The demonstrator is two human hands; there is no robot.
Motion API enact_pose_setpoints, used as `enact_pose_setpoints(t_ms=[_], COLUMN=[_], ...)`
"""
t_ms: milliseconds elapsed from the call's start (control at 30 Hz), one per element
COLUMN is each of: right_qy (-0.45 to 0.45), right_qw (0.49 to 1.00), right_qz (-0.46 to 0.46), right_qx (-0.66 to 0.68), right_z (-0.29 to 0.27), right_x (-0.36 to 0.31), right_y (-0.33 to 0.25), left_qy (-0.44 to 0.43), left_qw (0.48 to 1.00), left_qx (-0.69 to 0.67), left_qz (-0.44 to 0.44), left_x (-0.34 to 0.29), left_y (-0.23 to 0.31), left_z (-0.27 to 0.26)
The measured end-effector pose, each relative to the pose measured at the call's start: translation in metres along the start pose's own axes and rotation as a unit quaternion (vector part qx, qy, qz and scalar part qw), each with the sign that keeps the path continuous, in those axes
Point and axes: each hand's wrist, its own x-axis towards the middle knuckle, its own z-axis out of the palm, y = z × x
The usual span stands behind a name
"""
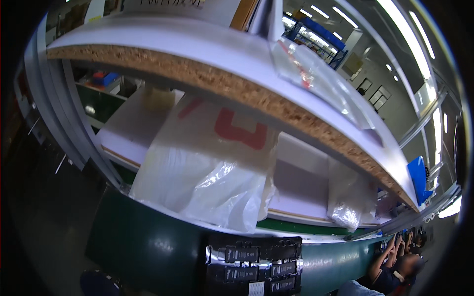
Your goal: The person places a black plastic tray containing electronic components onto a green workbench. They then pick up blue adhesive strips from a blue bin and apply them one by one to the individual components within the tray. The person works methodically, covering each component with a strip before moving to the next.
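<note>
Neither of my hands is in view. On the green work surface (143, 241) lies a black tray (217, 283), holding several flat black rectangular parts that look like batteries (242, 254). A small white label (256, 288) shows at the tray's lower edge. Above and behind the tray, a large white plastic bag (197, 172) with red marks hangs over the front of the lower white shelf (301, 187).
An upper white shelf with a raw chipboard edge (237, 93) spans the view; a clear plastic sleeve (316, 74) lies on it. Another clear bag (348, 197) sits on the lower shelf. Grey metal posts (54, 98) stand left. A co-worker (395, 274) is at the lower right.
</note>
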Motion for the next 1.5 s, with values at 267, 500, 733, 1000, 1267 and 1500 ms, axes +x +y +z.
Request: enact_pose_setpoints(t_ms=[267,500,733,1000,1267,1500], right_qy=[0.03,0.092,0.275,0.624,0.351,0.453], right_qw=[0.999,0.995,0.953,0.741,0.843,0.814], right_qz=[-0.009,-0.038,-0.047,0.244,0.408,0.361], right_qx=[0.006,-0.005,-0.118,0.034,0.007,-0.052], right_z=[0.018,0.068,0.079,-0.008,-0.037,-0.038], right_x=[-0.028,-0.076,-0.08,-0.033,-0.007,-0.01], right_y=[-0.005,-0.005,-0.026,-0.048,-0.012,-0.019], left_qy=[-0.029,-0.079,-0.287,-0.673,0.118,-0.131], left_qw=[0.998,0.985,0.906,0.596,0.755,0.794], left_qx=[-0.046,-0.127,-0.205,0.056,-0.091,-0.214], left_qz=[0.02,0.092,0.235,0.435,0.639,0.554], left_x=[-0.044,-0.082,-0.138,-0.268,-0.264,-0.249], left_y=[-0.027,-0.04,-0.022,0.048,0.109,0.116], left_z=[-0.003,-0.009,-0.017,-0.195,-0.176,-0.157])
